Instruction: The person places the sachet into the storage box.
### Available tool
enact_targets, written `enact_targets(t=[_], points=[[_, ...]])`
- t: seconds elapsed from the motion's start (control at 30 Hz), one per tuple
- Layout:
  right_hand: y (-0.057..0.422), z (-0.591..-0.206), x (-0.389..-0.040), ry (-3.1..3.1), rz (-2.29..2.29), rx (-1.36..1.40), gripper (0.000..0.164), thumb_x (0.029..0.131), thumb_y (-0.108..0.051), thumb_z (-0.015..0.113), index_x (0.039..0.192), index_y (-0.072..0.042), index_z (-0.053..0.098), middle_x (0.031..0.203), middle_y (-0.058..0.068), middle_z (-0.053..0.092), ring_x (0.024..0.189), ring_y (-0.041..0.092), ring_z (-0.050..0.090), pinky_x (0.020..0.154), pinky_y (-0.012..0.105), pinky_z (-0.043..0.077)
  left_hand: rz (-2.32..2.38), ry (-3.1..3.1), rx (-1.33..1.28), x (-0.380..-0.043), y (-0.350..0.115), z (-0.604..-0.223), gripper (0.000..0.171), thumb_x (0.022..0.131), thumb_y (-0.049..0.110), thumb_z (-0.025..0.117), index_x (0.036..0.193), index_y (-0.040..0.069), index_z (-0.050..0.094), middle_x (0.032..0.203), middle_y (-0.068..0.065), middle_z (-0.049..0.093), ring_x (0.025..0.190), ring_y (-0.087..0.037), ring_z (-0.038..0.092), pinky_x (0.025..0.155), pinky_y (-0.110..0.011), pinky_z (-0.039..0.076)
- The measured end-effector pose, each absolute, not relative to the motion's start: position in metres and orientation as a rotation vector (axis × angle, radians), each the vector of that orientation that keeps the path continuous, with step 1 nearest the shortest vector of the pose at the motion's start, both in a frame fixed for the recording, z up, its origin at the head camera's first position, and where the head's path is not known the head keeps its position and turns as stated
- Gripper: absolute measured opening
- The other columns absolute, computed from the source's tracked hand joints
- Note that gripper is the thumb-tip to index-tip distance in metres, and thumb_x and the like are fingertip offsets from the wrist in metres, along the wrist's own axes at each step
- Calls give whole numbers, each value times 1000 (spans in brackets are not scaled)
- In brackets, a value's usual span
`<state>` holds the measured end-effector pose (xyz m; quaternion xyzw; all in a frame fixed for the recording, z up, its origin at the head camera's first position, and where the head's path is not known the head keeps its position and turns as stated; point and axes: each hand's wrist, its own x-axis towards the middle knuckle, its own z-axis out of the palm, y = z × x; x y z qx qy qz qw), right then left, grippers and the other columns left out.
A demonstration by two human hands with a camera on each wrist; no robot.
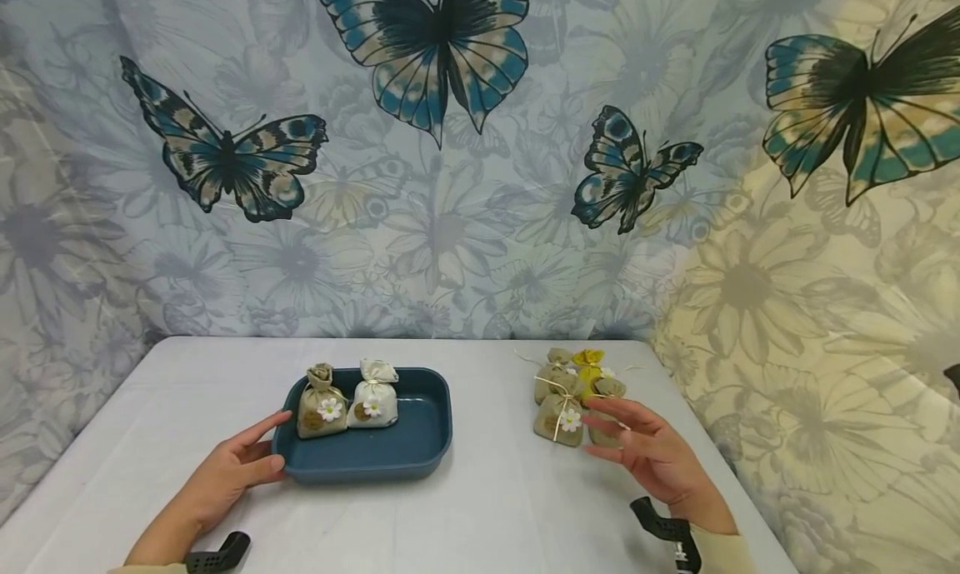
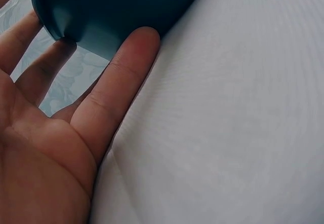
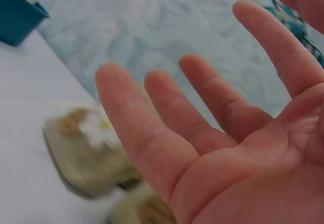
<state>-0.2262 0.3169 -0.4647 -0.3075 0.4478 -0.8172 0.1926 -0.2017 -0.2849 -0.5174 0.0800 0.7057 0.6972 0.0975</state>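
Note:
My left hand (image 1: pixel 228 478) rests at the left end of a blue rectangular dish (image 1: pixel 367 467), its fairly straight fingers and thumb touching the end wall. In the left wrist view the thumb (image 2: pixel 124 77) lies along the dish's outer wall. Inside the dish, a beige drawstring sachet (image 1: pixel 321 407) and a white sachet (image 1: pixel 373 399) stand side by side, each with a daisy. My right hand (image 1: pixel 660 457) holds nothing, its fingers spread beside a cluster of sachets. A beige sachet (image 1: pixel 558 411) is at the cluster's front; a yellow sachet (image 1: pixel 588 366) shows behind, partly covered.
A white cloth covers the table (image 1: pixel 495 507). Other beige sachets, including one (image 1: pixel 607 388) near my right fingers, fill out the cluster at the table's right side. A butterfly-printed fabric backdrop (image 1: pixel 450 249) rises behind the far edge.

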Motion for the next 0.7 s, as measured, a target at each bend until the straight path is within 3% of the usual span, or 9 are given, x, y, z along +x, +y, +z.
enact_targets(t=[0.2,0.43,0.6,0.7], points=[[362,-471,-219,1201,-2398,-871,54,105,13,24,154,-6,39,159,14,31,143,37,29,108,59,34,2066,2100,222,-202,-285,-519,69,99,4,61,157,-1,24,156,-35,11,113,-6,57,86,-45,56],[385,-479,-218,1415,-2434,-766,54,105,12,23,156,-2,29,154,3,39,138,28,41,104,55,41,2079,2091,243,-201,-286,-520,68,99,3,61,156,-2,23,155,-37,10,113,-6,58,85,-45,56],[384,-483,-220,1763,-2368,-467,52,104,9,39,153,-10,42,145,-10,46,125,13,52,96,51,49,2070,2103,215,-202,-286,-520,69,99,4,62,156,-1,25,157,-34,11,113,-5,58,86,-45,56],[377,-486,-223,1969,-2257,-229,53,102,3,51,152,-15,45,147,-11,39,121,6,50,94,49,52,2061,2109,190,-204,-286,-521,70,98,5,63,157,0,25,158,-31,12,112,-5,58,86,-45,56]])
